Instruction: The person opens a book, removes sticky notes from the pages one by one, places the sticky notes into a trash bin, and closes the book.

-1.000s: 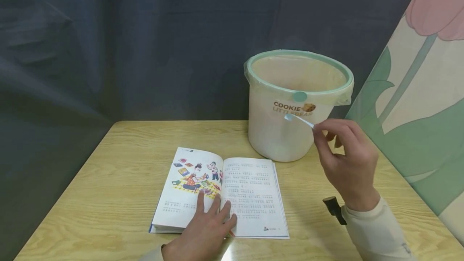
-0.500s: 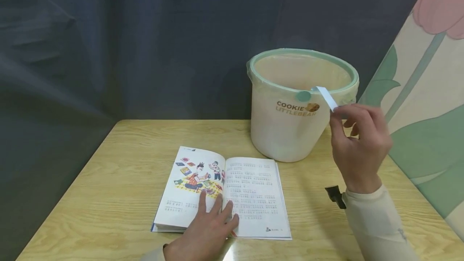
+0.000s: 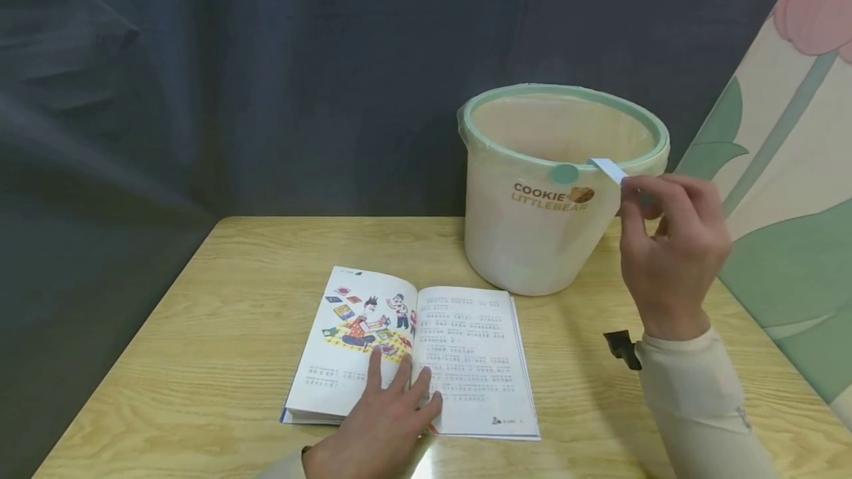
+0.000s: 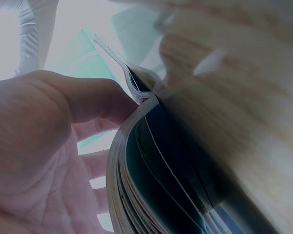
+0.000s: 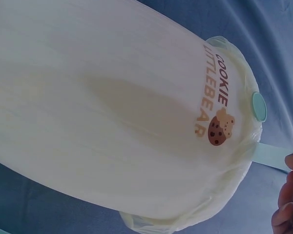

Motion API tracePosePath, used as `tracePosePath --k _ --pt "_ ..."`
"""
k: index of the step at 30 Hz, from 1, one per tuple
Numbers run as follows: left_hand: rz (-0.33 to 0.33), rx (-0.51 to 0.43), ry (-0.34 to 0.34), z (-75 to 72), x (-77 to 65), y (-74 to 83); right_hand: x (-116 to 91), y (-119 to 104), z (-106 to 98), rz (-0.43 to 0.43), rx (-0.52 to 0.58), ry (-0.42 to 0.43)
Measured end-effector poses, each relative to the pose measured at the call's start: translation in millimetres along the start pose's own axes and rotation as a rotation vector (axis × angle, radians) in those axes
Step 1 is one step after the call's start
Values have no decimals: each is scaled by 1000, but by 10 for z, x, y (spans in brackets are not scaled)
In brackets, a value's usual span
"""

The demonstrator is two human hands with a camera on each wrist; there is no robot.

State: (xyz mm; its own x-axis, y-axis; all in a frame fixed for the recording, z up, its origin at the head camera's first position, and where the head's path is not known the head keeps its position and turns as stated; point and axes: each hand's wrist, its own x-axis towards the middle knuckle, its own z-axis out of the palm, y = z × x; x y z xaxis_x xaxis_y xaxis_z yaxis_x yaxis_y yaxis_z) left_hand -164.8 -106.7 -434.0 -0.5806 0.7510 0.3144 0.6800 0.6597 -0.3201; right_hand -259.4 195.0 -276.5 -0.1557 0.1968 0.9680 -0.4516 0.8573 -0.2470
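Note:
My right hand (image 3: 675,250) pinches one end of a pale blue strip (image 3: 609,168) between thumb and fingertips, beside the bin's front right rim. The strip's other end reaches over the green rim of a white lined bin (image 3: 526,242). In the right wrist view the strip (image 5: 271,156) sticks out past the bin's lip, close to the round green tab. My left hand (image 3: 386,412) rests with spread fingers across the inner margin of an open picture book (image 3: 472,353). The left wrist view shows the hand (image 4: 34,146) against the book's curved page edges (image 4: 122,175).
The book and bin stand on a wooden table (image 3: 213,331). Dark curtain (image 3: 333,80) hangs behind it. A wall with a painted tulip (image 3: 785,168) rises at the right. Liner film (image 5: 146,222) overhangs the bin's rim.
My right hand has moved up and to the right with the strip, from in front of the bin's lettering to the rim. The left hand stays on the book.

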Motion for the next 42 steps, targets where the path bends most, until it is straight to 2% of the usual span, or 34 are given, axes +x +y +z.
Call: tracePosePath --k 7,20,28,38,42 --pt "0 1 -30 -17 2 0 0 1 13 1 -1 -17" --pt "-6 7 -87 -49 4 11 -36 -45 13 -24 13 -126" --pt "-10 16 -78 -48 2 10 -36 3 16 -51 -67 -275" --pt "-15 -7 -90 -48 10 6 -16 8 -11 -46 -56 -306" --pt "-11 -5 -71 -42 7 5 -16 17 -10 -30 -44 -307"
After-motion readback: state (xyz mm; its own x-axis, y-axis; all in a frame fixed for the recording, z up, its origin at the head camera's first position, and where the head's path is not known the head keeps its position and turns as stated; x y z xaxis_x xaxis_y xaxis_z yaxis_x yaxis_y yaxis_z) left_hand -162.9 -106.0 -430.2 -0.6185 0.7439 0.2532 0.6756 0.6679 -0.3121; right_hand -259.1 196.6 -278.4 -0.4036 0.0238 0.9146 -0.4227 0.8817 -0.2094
